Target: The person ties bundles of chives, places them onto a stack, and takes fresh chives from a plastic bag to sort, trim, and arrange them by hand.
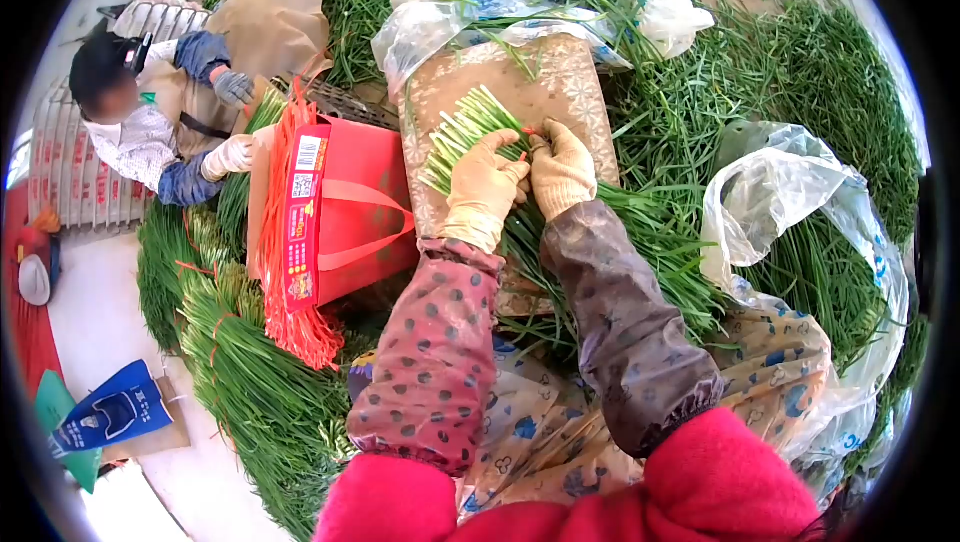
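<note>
A bunch of garlic chives point(462, 134) lies across a low patterned board in front of me, pale cut ends pointing up and left. Its green leaves point(650, 232) trail out to the lower right, under my right forearm. Over the bunch, my left hand point(484, 185), in a cream glove, has its fingers closed around a red tie strip point(529, 130). Close beside it, my right hand point(563, 168), in a knitted glove, pinches the same strip. Part of the strip is hidden by the fingers and stems.
A red bag point(360, 207) draped with red strips point(291, 292) stands left of the board point(560, 72). Tied chive bundles point(240, 372) lie at lower left. Loose chives point(700, 92) and clear plastic point(765, 202) spread on the right. A gloved co-worker point(135, 137) sits at upper left.
</note>
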Demonstrator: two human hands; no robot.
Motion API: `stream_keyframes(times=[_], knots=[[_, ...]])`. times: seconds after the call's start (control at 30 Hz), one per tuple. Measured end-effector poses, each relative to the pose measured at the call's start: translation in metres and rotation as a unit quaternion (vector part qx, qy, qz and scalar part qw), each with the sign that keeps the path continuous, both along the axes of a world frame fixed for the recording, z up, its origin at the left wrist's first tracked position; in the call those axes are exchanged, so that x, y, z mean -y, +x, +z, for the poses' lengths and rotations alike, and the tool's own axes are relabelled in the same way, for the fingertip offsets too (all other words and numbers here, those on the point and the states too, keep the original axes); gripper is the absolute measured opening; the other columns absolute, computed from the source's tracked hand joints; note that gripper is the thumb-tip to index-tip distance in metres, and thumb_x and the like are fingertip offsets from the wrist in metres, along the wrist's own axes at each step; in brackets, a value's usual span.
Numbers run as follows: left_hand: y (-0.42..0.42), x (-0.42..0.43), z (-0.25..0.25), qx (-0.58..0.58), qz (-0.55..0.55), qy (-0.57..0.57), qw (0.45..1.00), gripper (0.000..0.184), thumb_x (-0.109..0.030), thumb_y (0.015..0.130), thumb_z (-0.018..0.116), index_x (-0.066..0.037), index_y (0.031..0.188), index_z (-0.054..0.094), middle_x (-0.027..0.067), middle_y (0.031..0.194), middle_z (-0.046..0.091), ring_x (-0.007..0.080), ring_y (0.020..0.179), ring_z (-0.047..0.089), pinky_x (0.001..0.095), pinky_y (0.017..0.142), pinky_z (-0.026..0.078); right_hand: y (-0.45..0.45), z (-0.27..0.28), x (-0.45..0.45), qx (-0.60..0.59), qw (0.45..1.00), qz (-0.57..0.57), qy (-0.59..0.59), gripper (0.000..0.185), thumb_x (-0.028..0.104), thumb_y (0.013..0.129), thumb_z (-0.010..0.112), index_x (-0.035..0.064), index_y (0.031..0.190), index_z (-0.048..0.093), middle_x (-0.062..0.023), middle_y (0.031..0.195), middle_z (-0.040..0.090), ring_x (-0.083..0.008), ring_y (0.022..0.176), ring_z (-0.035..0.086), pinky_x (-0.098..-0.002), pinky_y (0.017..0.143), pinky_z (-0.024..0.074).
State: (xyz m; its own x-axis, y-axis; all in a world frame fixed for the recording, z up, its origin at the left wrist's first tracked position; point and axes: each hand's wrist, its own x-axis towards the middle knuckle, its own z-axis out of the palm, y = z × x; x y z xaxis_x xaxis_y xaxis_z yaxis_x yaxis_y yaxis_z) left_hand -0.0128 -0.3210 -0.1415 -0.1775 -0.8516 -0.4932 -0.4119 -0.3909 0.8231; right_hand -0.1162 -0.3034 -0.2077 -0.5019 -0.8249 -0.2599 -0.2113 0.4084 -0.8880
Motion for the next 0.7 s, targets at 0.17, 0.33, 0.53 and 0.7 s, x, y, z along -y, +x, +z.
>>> stream_keyframes(times=[0.17,0.33,0.53,0.7], knots=[[-0.004,0.007,0.006,0.039,-0.019,0.029,0.999,0.044,-0.004,0.089,0.062,0.002,0.129,0.046,0.0085,0.07,0.065,0.0124,0.052,0.057,0.0257,0.046,0.045,-0.007,0.004,-0.004,0.068,0.997,0.027,-0.025,0.021,0.019,0.093,0.057,0.0055,0.107,0.064,-0.014,0.095,0.069,-0.0268,0.085,0.066,-0.0322,0.075,0.0491],[-0.005,0.007,-0.002,0.012,-0.01,0.014,1.0,0.046,-0.003,0.089,0.062,0.002,0.131,0.044,0.0075,0.071,0.065,0.0108,0.052,0.056,0.0248,0.046,0.045,-0.011,0.004,-0.008,0.163,0.984,0.059,-0.047,0.019,0.013,0.094,0.055,0.0015,0.107,0.063,-0.0127,0.091,0.068,-0.0201,0.079,0.063,-0.0288,0.073,0.0479],[-0.008,0.005,-0.01,0.009,-0.003,-0.015,1.0,0.046,-0.003,0.088,0.062,0.001,0.131,0.045,0.0052,0.069,0.062,0.0091,0.052,0.054,0.0237,0.046,0.043,-0.012,-0.007,-0.01,0.204,0.974,0.069,-0.066,0.019,0.009,0.093,0.055,0.0008,0.107,0.063,-0.0115,0.092,0.069,-0.0174,0.08,0.063,-0.0275,0.073,0.048],[-0.006,0.001,-0.015,-0.033,0.042,-0.023,0.998,0.045,-0.002,0.089,0.061,-0.001,0.131,0.045,0.0046,0.069,0.061,0.0094,0.051,0.053,0.0241,0.045,0.043,-0.012,-0.008,-0.01,0.194,0.976,0.065,-0.074,0.02,0.008,0.092,0.056,-0.0013,0.107,0.063,-0.0111,0.094,0.069,-0.0176,0.083,0.063,-0.0268,0.077,0.0486]])
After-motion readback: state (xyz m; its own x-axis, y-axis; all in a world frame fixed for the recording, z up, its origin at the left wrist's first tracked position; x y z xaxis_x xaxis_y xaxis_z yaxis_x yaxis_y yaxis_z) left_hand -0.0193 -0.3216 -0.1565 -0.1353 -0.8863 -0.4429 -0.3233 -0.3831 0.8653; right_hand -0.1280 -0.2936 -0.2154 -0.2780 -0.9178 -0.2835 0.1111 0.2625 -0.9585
